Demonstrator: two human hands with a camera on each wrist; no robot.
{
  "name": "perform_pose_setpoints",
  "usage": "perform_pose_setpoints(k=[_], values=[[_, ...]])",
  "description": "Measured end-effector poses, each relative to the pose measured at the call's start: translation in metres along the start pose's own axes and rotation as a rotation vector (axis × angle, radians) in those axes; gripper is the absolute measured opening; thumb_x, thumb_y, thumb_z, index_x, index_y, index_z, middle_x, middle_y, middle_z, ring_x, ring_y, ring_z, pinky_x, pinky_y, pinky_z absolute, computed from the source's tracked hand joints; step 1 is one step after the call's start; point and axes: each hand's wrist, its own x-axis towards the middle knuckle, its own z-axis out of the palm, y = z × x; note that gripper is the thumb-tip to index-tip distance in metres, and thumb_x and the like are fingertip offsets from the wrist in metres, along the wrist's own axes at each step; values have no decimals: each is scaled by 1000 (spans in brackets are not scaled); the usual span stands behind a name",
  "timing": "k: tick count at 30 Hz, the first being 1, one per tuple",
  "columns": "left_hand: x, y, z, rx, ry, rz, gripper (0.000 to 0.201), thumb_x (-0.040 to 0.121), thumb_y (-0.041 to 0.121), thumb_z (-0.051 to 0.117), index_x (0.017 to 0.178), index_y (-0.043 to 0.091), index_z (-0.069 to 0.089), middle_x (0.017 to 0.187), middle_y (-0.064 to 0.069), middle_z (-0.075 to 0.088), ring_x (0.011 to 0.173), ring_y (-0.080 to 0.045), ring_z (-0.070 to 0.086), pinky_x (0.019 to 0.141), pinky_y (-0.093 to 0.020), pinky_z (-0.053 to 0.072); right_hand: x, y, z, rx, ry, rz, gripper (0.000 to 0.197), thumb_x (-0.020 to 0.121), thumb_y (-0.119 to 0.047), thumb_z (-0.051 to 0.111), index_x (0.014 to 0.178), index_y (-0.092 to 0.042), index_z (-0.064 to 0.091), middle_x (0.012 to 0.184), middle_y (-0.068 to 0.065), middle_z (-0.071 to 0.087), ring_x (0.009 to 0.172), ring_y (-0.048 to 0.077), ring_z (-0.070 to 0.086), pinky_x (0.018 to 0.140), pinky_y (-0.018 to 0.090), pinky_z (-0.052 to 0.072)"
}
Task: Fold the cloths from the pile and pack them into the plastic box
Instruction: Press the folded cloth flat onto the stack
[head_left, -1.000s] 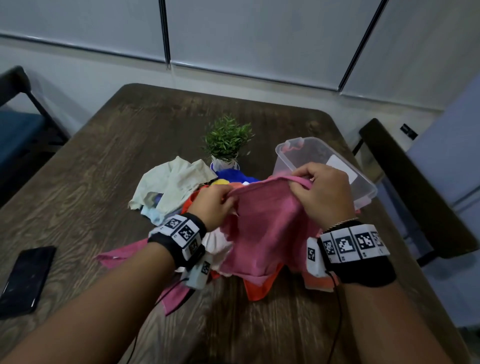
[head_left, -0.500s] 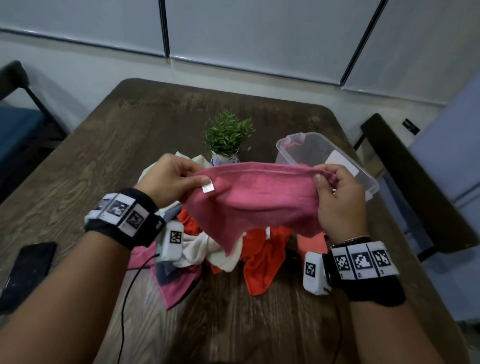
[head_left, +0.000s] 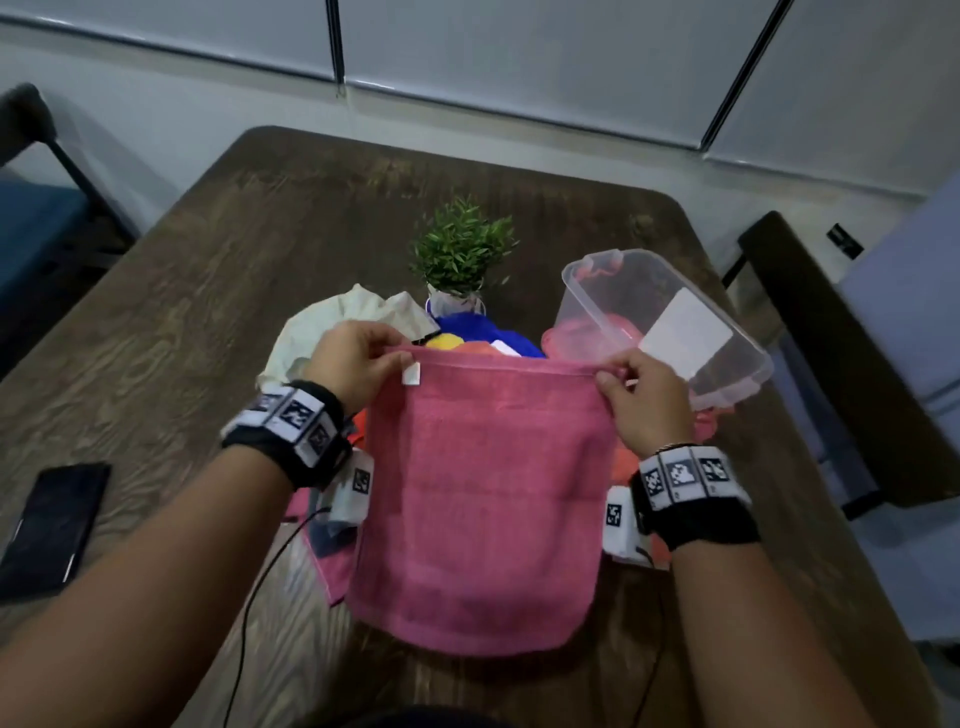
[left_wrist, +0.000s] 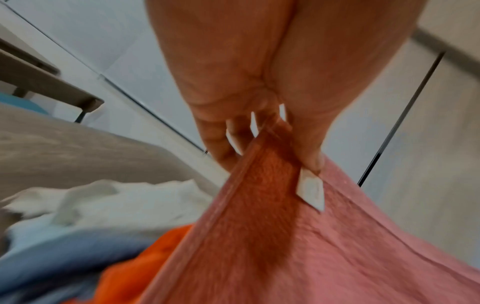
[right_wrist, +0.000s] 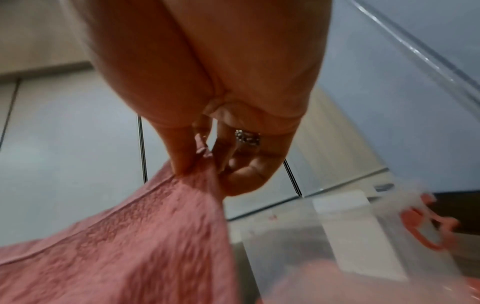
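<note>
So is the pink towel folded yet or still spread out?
Spread. The pink towel hangs flat, pinched at its top corners by the left hand and right hand.

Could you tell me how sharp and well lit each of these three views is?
Head view: dim and even, edges bowed, pink cloth fairly sharp. Left wrist view: the grip on the cloth's white tag is readable, the pile smeared. Right wrist view: the plastic box is blurred and hazy.

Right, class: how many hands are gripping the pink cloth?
2. The left hand pinches the pink cloth at its top left corner by the white tag; the right hand pinches the top right corner.
</note>
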Motion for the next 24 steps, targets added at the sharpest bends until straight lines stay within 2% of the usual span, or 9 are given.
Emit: perform_pose_setpoints(k=[2, 5, 7, 11, 14, 17, 21, 22, 24], values=[[-6, -19, 17, 37, -9, -35, 5, 80, 23, 79, 84, 23, 77, 78, 3, 71, 73, -15, 65, 64, -24, 47, -2, 16, 21, -64, -94, -16, 9, 86, -9, 69, 87, -18, 72, 78, -5, 65, 74, 12, 60, 73, 23, 45], [-25, -44, 27, 56, -245, -7, 10, 70, 29, 87, 72, 26, 77, 68, 6, 71, 63, -13, 63, 63, -32, 50, -20, 51, 46, -99, -311, -33, 17, 77, -4, 74, 81, -20, 76, 72, -11, 68, 67, -2, 60, 72, 18, 48], [-41, -54, 31, 69, -480, 35, 10, 69, 22, 87, 71, 23, 77, 67, 10, 72, 62, -5, 63, 64, -27, 52, -37, 77, 56, -114, -473, -37, 28, 71, 0, 75, 70, -28, 71, 70, -14, 68, 66, -8, 60, 70, 16, 45], [-71, -71, 51, 303, -931, 50, 19, 72, 8, 76, 85, 21, 80, 60, 36, 61, 61, 12, 60, 66, -6, 43, -69, 111, 72, -165, -764, 14, 37, 68, 2, 73, 58, -33, 67, 67, -8, 69, 64, 2, 62, 67, 21, 51], [-86, -78, 65, 387, -1087, 36, 16, 73, 11, 78, 89, 13, 80, 56, 31, 61, 52, 14, 53, 58, -1, 34, -82, 122, 78, -198, -908, 20, 35, 70, 0, 76, 60, -32, 67, 64, -11, 67, 59, -3, 59, 62, 16, 49], [-98, -90, 74, 446, -1152, 15, 17, 73, 14, 80, 90, 13, 80, 83, 3, 76, 47, 11, 51, 58, -6, 38, -90, 123, 83, -214, -1003, 33, 33, 72, -1, 76, 62, -31, 67, 64, -13, 65, 59, -4, 58, 60, 12, 45], [-103, -91, 75, 532, -1121, 4, 21, 75, 31, 81, 91, 18, 79, 82, 3, 74, 63, -4, 56, 66, -17, 44, -99, 119, 91, -293, -1120, 89, 22, 72, -15, 84, 62, -28, 69, 63, -13, 66, 58, -2, 59, 58, 16, 47], [-102, -86, 73, 545, -1028, 1, 23, 76, 41, 78, 86, 20, 77, 76, 7, 69, 66, -6, 56, 63, -18, 43, -99, 118, 92, -287, -1088, 125, 19, 71, -23, 86, 61, -25, 70, 63, -11, 68, 59, -1, 61, 60, 19, 50], [-98, -79, 69, 618, -690, -17, 32, 81, 58, 66, 76, 26, 66, 74, 10, 61, 69, -10, 56, 60, -22, 40, -95, 122, 96, -302, -846, 186, 24, 72, -36, 84, 64, -20, 68, 68, -7, 70, 66, 4, 64, 68, 26, 54]])
